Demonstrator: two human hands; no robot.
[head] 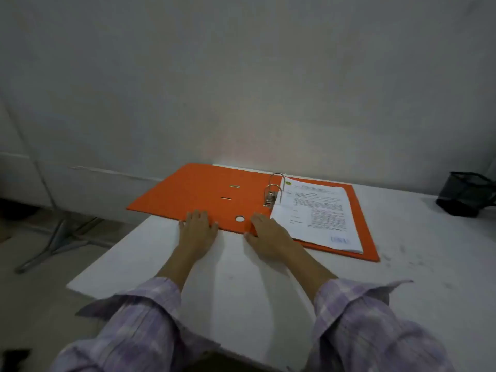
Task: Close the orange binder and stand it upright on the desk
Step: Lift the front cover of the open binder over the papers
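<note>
An orange binder (198,191) lies open and flat on the white desk (268,285), its left cover jutting past the desk's left edge. Metal rings (275,187) stand at its spine, and a stack of printed pages (319,213) rests on the right cover. My left hand (197,228) lies flat, fingers apart, with its fingertips on the near edge of the left cover. My right hand (265,232) lies flat beside the spine's round hole (239,218), fingertips on the binder's near edge. Neither hand holds anything.
A black mesh pen holder (467,193) stands at the desk's far right. A pale wall runs right behind the desk. To the left, below the desk, metal legs (56,237) stand on the floor.
</note>
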